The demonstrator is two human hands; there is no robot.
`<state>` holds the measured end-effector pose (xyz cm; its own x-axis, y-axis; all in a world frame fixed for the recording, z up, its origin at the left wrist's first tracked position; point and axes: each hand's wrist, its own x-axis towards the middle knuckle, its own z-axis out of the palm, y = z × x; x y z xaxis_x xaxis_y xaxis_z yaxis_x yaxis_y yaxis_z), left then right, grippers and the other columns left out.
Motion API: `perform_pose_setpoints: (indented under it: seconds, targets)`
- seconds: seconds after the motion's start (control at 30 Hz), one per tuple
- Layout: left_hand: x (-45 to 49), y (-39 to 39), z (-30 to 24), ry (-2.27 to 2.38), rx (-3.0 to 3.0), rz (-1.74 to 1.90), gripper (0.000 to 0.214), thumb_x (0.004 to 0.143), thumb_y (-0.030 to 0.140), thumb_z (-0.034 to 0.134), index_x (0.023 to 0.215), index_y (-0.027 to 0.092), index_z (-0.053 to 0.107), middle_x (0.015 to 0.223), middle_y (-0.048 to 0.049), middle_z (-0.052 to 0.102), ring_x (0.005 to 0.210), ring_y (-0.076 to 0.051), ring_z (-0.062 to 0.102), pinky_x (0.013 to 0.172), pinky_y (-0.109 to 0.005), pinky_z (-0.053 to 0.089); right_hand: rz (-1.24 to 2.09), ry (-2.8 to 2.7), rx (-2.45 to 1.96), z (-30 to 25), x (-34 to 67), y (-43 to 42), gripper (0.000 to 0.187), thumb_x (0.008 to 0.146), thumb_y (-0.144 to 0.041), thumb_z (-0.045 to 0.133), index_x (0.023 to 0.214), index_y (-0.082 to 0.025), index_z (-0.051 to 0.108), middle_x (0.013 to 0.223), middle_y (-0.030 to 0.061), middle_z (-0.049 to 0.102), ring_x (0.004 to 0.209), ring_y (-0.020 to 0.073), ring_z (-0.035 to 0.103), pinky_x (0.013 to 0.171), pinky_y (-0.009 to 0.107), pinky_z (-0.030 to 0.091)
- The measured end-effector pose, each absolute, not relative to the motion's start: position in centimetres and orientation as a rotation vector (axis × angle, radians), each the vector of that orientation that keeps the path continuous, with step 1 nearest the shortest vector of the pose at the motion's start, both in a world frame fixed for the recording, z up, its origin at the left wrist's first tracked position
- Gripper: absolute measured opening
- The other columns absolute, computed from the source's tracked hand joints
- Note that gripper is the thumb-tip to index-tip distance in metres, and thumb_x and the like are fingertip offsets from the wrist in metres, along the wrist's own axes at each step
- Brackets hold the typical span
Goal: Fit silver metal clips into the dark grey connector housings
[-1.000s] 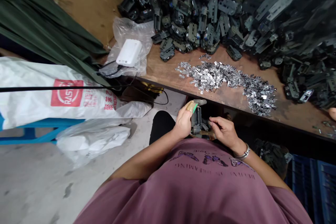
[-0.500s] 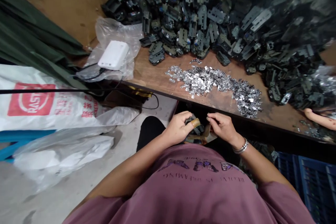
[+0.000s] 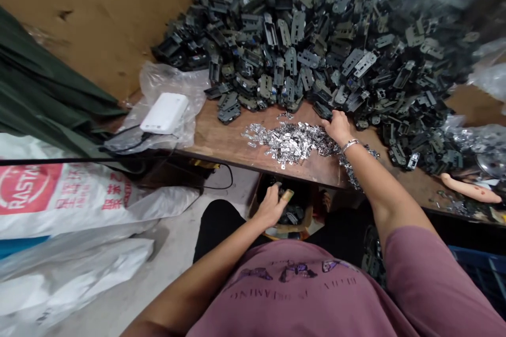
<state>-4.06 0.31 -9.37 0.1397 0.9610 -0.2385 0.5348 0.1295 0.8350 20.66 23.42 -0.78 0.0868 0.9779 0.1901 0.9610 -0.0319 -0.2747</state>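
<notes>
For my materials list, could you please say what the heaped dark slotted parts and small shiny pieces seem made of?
Dark slotted parts: probably matte plastic, given dull grey bodies; painted metal possible. Small shiny pieces: likely glossy bare metal, from silvery glints.

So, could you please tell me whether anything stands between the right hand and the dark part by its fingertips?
Nothing visible does: the right hand is beside the dark part, though contact is unclear. The shiny metal pieces lie on the near side, not between.
</notes>
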Motion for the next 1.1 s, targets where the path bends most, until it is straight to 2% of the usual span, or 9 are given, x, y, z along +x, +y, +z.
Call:
perform_pose_setpoints:
  seconds: [0.1,0.2,0.3,0.43,0.57,0.7,0.8,0.97,1.1]
  targets:
    - [-3.2,0.0,-9.2,1.437,1.57,0.598,0.05,0.081,0.05,0.06,0.117,0.016,0.054,0.115,-0.0118,0.056,0.109,-0.027,0.056,0.094,-0.041,0.044,0.092,-1.853,-2.151,-1.5,20.1,25.8,0.054,0.086,-0.038,0.064,0.126,-0.003,0.055,0.124,0.0243,0.06,0.117,0.0329,0.054,0.102,0.043,0.041]
    - [-2.9,-0.3,-8.6,1.283,1.47,0.634,0.037,0.078,0.044,0.066,0.102,0.017,0.063,0.099,-0.0075,0.06,0.09,-0.023,0.061,0.08,-0.035,0.048,0.096,-1.836,-2.138,-1.7,20.3,26.7,0.046,0.086,-0.032,0.065,0.123,-0.005,0.059,0.121,0.0227,0.064,0.116,0.0316,0.056,0.101,0.041,0.041]
    - [-3.3,-0.2,-7.3,1.149,1.235,0.693,0.036,0.077,0.05,0.067,0.085,0.015,0.065,0.077,-0.0038,0.06,0.069,-0.016,0.057,0.064,-0.028,0.046,0.204,-1.781,-2.005,-1.4,21.0,25.3,0.043,0.085,-0.027,0.064,0.123,-0.006,0.061,0.119,0.0208,0.066,0.112,0.03,0.06,0.1,0.04,0.044]
    - [-4.1,0.9,-4.7,0.972,0.725,0.76,0.053,0.075,0.066,0.06,0.081,0.014,0.063,0.072,-0.0044,0.06,0.053,-0.01,0.049,0.045,-0.021,0.034,0.638,-1.82,-1.528,-0.2,20.8,17.7,0.047,0.086,-0.031,0.064,0.129,-0.014,0.057,0.118,0.0126,0.068,0.098,0.0235,0.066,0.09,0.04,0.052]
    - [-4.0,1.6,-3.5,0.744,0.437,0.627,0.064,0.071,0.076,0.052,0.08,0.014,0.064,0.066,-0.0053,0.06,0.041,-0.007,0.041,0.036,-0.021,0.019,0.816,-2.166,-1.052,1.0,18.6,7.0,0.041,0.087,-0.031,0.065,0.126,-0.02,0.057,0.115,0.0088,0.067,0.102,0.0222,0.063,0.092,0.043,0.052]
    - [-3.1,1.0,-3.6,0.752,0.445,0.475,0.053,0.065,0.065,0.071,0.072,0.014,0.06,0.05,-0.0014,0.055,0.033,-0.005,0.036,0.033,-0.02,0.013,0.782,-2.321,-0.913,1.0,18.5,2.3,0.042,0.092,-0.033,0.06,0.13,-0.017,0.054,0.118,0.0127,0.066,0.106,0.0222,0.062,0.089,0.038,0.053]
    - [-2.5,0.3,-3.0,0.777,0.497,0.494,0.052,0.061,0.058,0.081,0.076,0.013,0.059,0.053,-0.0009,0.057,0.035,-0.006,0.042,0.031,-0.017,0.019,0.564,-2.196,-1.263,0.6,20.9,4.2,0.028,0.093,-0.03,0.056,0.118,-0.017,0.061,0.109,0.0104,0.068,0.095,0.0204,0.064,0.082,0.034,0.053]
    - [-2.0,-0.3,-1.4,0.826,0.601,0.559,0.057,0.053,0.047,0.089,0.089,0.013,0.06,0.073,-0.0034,0.067,0.058,-0.016,0.066,0.044,-0.021,0.049,0.027,-2.243,-1.92,-0.2,23.6,9.5,0.02,0.093,-0.022,0.051,0.1,-0.016,0.069,0.096,0.0106,0.066,0.089,0.0225,0.061,0.076,0.031,0.046]
    - [-2.1,-0.8,-1.4,0.939,0.666,0.623,0.056,0.051,0.037,0.091,0.091,0.013,0.062,0.081,-0.0023,0.067,0.064,-0.013,0.065,0.052,-0.022,0.055,-0.156,-2.351,-2.064,-0.9,22.8,10.9,0.022,0.095,-0.021,0.046,0.097,-0.014,0.067,0.097,0.0126,0.064,0.091,0.0229,0.06,0.075,0.03,0.04]
